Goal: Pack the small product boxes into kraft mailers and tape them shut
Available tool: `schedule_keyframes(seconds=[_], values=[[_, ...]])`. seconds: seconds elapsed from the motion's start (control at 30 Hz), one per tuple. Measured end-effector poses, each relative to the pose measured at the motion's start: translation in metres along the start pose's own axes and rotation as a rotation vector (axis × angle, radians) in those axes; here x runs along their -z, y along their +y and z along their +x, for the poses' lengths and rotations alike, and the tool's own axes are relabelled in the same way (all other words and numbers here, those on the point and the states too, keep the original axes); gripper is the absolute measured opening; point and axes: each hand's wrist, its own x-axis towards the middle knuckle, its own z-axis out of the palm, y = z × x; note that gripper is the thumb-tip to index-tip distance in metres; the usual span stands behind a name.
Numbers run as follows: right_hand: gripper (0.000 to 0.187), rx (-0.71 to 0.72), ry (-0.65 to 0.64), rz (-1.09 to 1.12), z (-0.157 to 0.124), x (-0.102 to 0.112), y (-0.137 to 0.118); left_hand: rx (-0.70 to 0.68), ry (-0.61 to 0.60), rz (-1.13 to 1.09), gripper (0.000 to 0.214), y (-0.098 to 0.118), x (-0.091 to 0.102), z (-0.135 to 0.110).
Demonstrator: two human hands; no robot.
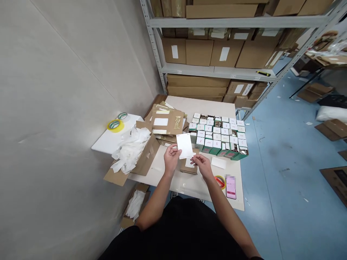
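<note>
My left hand [172,156] is closed on the left edge of a white paper sheet [184,145], perhaps a label, with the thumb on its front. At the sheet's lower right corner, the fingers of my right hand [201,163] are pinched together on its edge. Below the sheet, a small brown cardboard box [189,169] lies on the table, partly covered by the paper and my hands. Another white slip [218,162] rests to the right of my right hand. Close to my right forearm are a tape roll [221,182] and a phone [231,187] with a pink screen.
Rows of small green-and-white boxes [217,137] fill the table's right side. Flattened cardboard [168,121] is stacked at the back left. An open carton [146,155] with white crumpled material [131,148] stands left, near yellow tape [115,125]. Shelving [217,69] with cartons rises behind.
</note>
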Motion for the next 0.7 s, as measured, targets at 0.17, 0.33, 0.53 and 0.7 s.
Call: schedule_keyframes(seconds=[0.17, 0.33, 0.53, 0.7], values=[[0.034, 0.019, 0.010, -0.025, -0.001, -0.003, -0.002, -0.034, -0.014, 0.030, 0.047, -0.001, 0.002, -0.003], [0.035, 0.032, -0.003, -0.034, -0.002, -0.002, -0.001, -0.059, -0.015, 0.039, 0.046, -0.002, 0.004, -0.006], [0.035, 0.053, -0.034, -0.016, -0.005, 0.000, -0.003, -0.035, -0.007, 0.100, 0.054, -0.003, 0.003, -0.008], [0.035, 0.099, -0.063, -0.010, -0.009, 0.002, -0.005, -0.193, -0.035, 0.426, 0.041, 0.009, -0.004, -0.018]])
